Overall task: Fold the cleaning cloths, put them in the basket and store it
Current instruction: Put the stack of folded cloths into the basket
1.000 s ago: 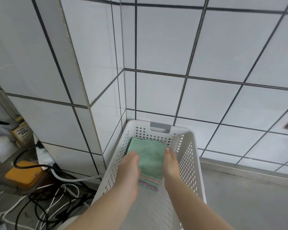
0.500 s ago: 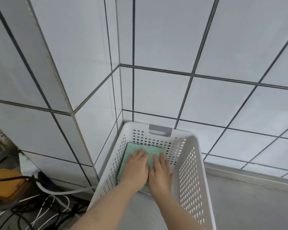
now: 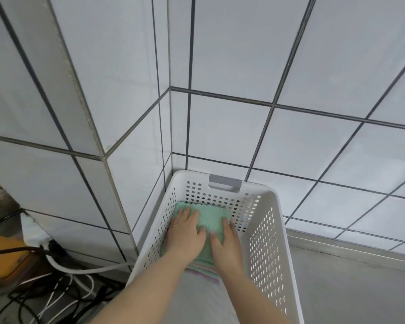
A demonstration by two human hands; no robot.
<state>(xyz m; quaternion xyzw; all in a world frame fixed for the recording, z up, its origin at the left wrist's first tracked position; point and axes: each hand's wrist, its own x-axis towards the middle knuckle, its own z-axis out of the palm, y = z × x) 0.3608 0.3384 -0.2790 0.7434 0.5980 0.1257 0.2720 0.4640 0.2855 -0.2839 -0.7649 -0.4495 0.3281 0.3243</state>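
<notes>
The fingers point(image 3: 192, 215) of the left hand point(image 3: 187, 235) are laid nearly straight and slightly spread on a folded green cleaning cloth point(image 3: 211, 218), a thin ring being seen on one of them. Beside it, the right hand point(image 3: 225, 244) is pressed flat on the same cloth, its fingers extended and close together; nothing is gripped by either hand. The two hands are seen side by side, almost touching, at the lower centre of the frame, with both bare forearms reaching in from the bottom edge.

The green cloth is shown on top of a small stack at the far end of a white perforated plastic basket point(image 3: 267, 242), close to the end wall. Pale pink and lilac edges of other folded cloths point(image 3: 206, 273) are glimpsed beneath it, just below the wrists. A grey handle point(image 3: 225, 182) is set into the basket's far rim.

The basket is pushed into a corner of white tiled wall point(image 3: 243, 66) with dark grout lines, its far end and left side near the tiles. It is stood on a grey counter point(image 3: 348, 288), seen at the lower right, where a metal strip runs along the foot of the wall. At the lower left of the frame, a tangle of black and white cables point(image 3: 63, 291) and an orange object point(image 3: 7, 256) are pictured beyond a projecting tiled pillar.
</notes>
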